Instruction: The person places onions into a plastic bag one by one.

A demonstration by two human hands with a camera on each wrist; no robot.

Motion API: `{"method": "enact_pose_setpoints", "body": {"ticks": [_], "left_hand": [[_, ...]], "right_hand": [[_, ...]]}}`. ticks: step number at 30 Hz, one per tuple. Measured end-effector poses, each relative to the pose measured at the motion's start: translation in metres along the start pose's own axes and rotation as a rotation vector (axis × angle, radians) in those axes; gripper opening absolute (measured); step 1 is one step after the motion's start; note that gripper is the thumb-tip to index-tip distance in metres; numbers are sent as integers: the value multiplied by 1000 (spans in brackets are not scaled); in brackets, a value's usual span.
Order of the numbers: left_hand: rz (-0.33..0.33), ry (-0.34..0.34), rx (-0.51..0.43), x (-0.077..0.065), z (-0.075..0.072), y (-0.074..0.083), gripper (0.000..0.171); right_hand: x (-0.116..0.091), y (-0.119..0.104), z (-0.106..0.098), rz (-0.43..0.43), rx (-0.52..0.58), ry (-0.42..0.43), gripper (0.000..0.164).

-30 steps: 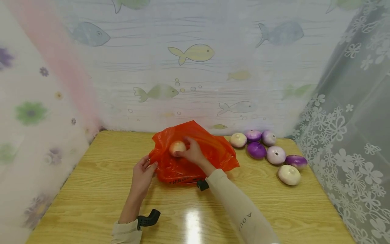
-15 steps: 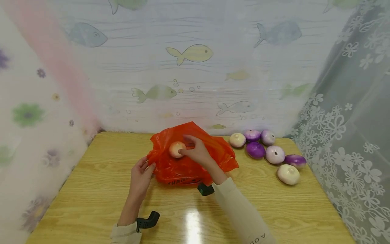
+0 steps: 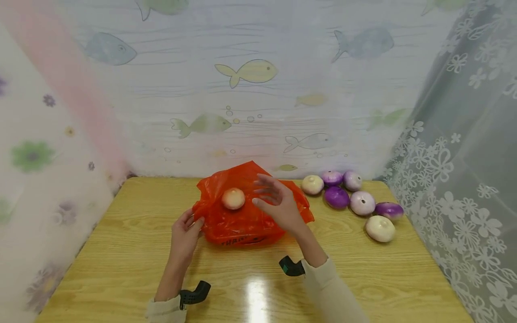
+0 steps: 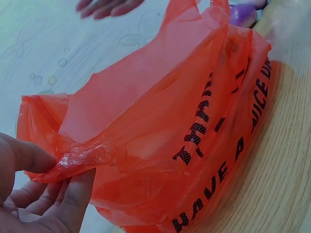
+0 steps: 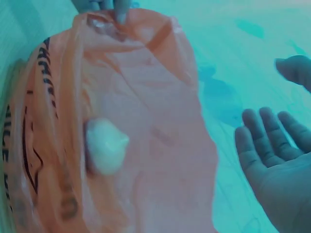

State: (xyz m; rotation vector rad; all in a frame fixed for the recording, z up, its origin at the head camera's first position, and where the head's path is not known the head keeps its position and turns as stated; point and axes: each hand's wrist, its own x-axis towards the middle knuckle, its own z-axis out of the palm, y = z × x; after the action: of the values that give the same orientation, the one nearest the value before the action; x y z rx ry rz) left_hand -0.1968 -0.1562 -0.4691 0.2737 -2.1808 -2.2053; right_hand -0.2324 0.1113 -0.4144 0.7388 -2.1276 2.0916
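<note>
A red plastic bag [image 3: 242,226] with black lettering lies spread on the table. Its left edge is pinched between thumb and fingers of my left hand [image 3: 185,237]; the left wrist view shows that grip on the bunched plastic [image 4: 77,158]. A pale onion [image 3: 233,198] sits at the bag's mouth, and in the right wrist view the same onion [image 5: 106,146] rests against the film. My right hand [image 3: 280,207] hovers over the bag's right part, fingers spread, apart from the onion and holding nothing. Whether anything lies deeper in the bag is hidden.
On the wooden table [image 3: 121,251], several white and purple onions [image 3: 362,203] are grouped at the back right. A fish-print curtain [image 3: 250,112] hangs behind the table's far edge. Lace-patterned cloth [image 3: 464,202] borders the right side.
My right hand has released the pale onion and drawn away to the right, its fingers spreading. The onion stays on the bag. My left hand keeps its hold on the bag's edge.
</note>
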Motion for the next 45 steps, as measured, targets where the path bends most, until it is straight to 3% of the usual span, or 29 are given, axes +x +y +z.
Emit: {"method": "enact_pose_setpoints", "body": {"ticks": [8,13,19,31,39,45], "left_hand": [[1,-3,-9,0,-1,-1,41],[11,-9,-11,1,-1,-1,41],[19,-2,-13,0,-2,0,41],[12,2,-13,2,-1,-2,42],[4,6,7,3,-1,-1,42],[12,11,3,2,0,0,43]], "right_hand": [[-25,-8,-29,-168,77,183,46],[-43,3,-53,-203,95,322,38],[-69,20,-86,-159,59,436,34],[-114,39,-142,-56,-67,580,37],[-133,42,-169,-46,-98,714,37],[-141,42,-184,-8,-237,794,39]]}}
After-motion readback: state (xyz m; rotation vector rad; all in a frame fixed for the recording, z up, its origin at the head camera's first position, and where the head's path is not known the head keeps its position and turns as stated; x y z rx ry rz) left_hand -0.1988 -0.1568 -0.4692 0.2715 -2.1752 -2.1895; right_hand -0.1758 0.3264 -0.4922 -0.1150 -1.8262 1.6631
